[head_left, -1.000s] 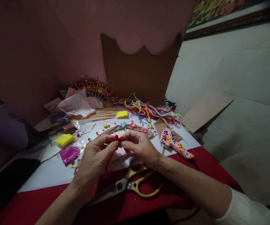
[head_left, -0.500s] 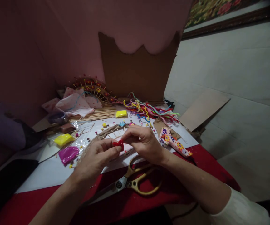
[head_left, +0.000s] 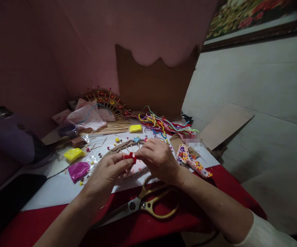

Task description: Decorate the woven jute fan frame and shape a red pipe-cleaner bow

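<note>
My left hand (head_left: pixel 107 173) and my right hand (head_left: pixel 158 159) meet above the white sheet (head_left: pixel 58 190), both pinching a small red pipe cleaner piece (head_left: pixel 129 157) that is coiled into a knot between the fingertips. Under the hands lies a twine-wrapped arc of sticks (head_left: pixel 124 145) dotted with small coloured flowers. Gold-handled scissors (head_left: pixel 148 202) lie on the red cloth (head_left: pixel 163 223) just below my right wrist.
A heap of coloured pipe cleaners (head_left: pixel 163 124) lies behind the hands, with a floral glue gun (head_left: pixel 191 159) to the right. Yellow clay (head_left: pixel 72 154), magenta clay (head_left: pixel 78 169) and beaded sticks lie left. A brown cardboard cutout (head_left: pixel 153 82) stands at the back; a dark phone (head_left: pixel 11 192) rests far left.
The red pipe cleaner, a second ago a long strand hanging from my fingers, is now wound into a small knot. My hands have dropped slightly toward the arc.
</note>
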Demonstrator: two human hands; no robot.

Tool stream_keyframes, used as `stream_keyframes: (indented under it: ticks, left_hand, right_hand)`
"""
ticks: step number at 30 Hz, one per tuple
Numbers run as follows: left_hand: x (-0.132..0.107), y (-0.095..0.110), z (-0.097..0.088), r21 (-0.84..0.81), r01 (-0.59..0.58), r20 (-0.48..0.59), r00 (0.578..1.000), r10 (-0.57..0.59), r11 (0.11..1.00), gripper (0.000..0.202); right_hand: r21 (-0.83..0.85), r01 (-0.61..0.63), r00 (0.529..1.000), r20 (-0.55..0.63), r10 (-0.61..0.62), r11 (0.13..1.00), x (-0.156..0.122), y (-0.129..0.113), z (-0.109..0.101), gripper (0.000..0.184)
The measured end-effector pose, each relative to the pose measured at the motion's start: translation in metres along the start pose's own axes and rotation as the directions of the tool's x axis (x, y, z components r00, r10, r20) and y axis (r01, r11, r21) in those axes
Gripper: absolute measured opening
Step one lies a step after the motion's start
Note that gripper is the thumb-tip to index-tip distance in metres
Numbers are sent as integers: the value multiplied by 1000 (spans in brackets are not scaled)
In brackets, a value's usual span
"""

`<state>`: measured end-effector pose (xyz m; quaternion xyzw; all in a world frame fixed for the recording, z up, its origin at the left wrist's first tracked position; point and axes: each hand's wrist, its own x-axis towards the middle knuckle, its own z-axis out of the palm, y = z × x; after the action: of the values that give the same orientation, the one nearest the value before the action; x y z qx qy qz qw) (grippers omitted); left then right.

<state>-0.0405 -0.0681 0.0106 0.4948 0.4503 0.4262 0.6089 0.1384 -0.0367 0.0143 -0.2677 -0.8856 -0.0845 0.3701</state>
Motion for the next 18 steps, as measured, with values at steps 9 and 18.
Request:
stream_keyframes:
  ticks: [9,18]
  left_hand:
    - [-2,-2,-1,9,-34,13,999,34,999,24]
    - [-4,4,3,-81,-84,17,996,86,993,24]
  right_hand:
    - [54,-40,999,10,40,998,1,-8,2,15]
    - [-69,-147,971,-199,130,987,4,-14,-5,14]
